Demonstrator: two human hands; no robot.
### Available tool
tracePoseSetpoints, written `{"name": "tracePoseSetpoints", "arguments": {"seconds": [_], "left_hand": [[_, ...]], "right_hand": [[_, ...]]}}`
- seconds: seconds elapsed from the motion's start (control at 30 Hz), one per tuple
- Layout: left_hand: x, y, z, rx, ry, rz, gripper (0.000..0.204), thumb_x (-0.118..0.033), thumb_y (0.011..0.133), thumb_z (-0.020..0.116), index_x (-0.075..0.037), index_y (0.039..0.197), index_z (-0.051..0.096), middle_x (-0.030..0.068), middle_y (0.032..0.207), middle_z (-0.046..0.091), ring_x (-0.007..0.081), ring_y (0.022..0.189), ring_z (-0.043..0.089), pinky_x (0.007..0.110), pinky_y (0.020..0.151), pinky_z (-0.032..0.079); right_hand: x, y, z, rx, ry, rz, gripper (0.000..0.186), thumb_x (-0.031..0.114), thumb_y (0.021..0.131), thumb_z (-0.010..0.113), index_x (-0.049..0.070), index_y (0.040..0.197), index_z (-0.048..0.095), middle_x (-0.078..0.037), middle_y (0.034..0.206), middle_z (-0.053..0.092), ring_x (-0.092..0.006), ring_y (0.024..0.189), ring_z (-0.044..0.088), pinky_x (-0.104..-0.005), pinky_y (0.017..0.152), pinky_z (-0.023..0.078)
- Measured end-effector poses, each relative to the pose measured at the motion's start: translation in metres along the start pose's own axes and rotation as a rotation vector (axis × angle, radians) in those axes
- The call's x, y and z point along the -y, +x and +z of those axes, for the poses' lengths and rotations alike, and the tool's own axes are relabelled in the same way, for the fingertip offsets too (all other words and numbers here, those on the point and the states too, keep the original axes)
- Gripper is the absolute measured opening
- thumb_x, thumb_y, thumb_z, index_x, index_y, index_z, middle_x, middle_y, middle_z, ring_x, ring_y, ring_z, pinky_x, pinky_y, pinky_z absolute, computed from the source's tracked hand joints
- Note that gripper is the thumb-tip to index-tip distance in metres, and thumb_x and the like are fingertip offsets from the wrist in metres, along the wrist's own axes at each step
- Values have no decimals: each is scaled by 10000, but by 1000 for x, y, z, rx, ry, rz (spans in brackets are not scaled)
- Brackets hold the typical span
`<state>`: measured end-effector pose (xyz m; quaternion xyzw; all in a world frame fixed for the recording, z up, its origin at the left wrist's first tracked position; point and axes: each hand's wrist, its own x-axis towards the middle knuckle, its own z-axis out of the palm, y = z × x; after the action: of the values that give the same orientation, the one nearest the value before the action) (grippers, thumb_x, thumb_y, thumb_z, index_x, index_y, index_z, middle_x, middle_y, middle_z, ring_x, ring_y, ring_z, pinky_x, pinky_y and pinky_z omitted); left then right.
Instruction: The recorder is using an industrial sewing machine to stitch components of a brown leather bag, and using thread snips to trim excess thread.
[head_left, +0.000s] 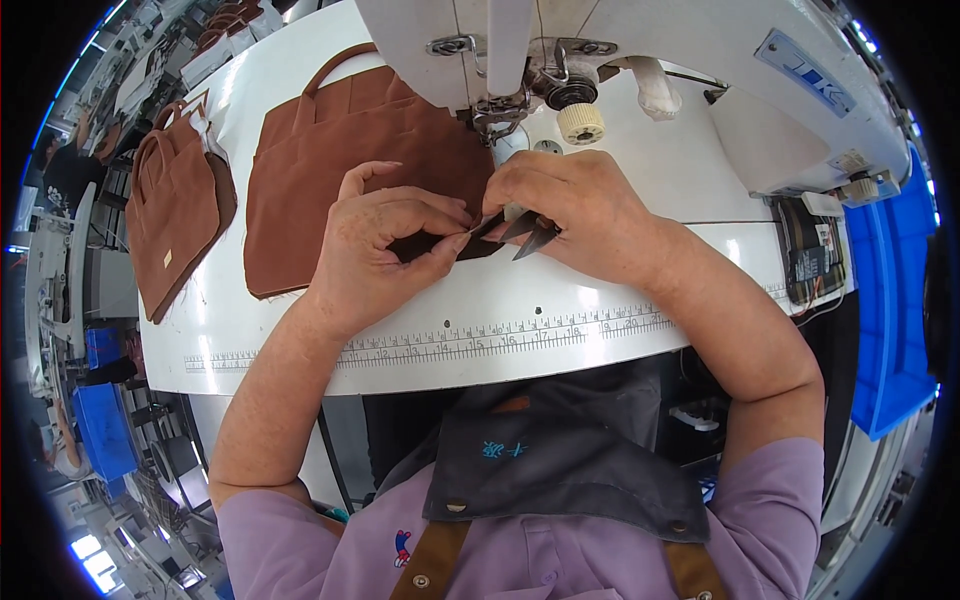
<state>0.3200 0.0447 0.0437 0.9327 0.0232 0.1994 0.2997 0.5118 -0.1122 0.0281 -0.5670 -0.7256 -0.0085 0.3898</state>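
A brown leather bag (330, 190) with a loop handle lies flat on the white sewing table, its far right part under the sewing machine's needle area (500, 115). At the bag's lower right edge, the thumb and index finger of my left hand (385, 240) are pinched together; what is between them is too small to tell. My right hand (585, 210) is closed around dark-bladed thread snips (537, 240), whose points stick out below its fingers. Its thumb and index tips meet my left fingertips over the bag's edge.
The white sewing machine (680, 50) arches over the table's far side. More brown bags (175, 220) lie at the left. A printed ruler (500, 335) follows the near table edge. A dark device (808, 250) sits right, beside a blue bin (885, 330).
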Motion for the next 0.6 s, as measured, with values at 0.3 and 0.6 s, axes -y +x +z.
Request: {"name": "tracePoseSetpoints", "arguments": {"seconds": [0.3, 0.6], "left_hand": [[-1, -1, 3, -37, 59, 66, 100, -81, 790, 806, -138, 859, 763, -41, 969, 774, 116, 960, 722, 422, 1091, 354], [-3, -1, 5, -148, 137, 177, 169, -41, 757, 795, -154, 881, 770, -52, 1010, 769, 100, 972, 717, 409, 1063, 367]], "right_hand": [[-1, 0, -1, -9, -23, -99, 221, 64, 693, 773, 113, 879, 665, 11, 963, 684, -232, 826, 698, -371, 628, 563], [3, 4, -7, -79, -66, -169, 203, 51, 685, 766, 127, 847, 669, 49, 925, 706, -189, 845, 697, -332, 625, 563]]}}
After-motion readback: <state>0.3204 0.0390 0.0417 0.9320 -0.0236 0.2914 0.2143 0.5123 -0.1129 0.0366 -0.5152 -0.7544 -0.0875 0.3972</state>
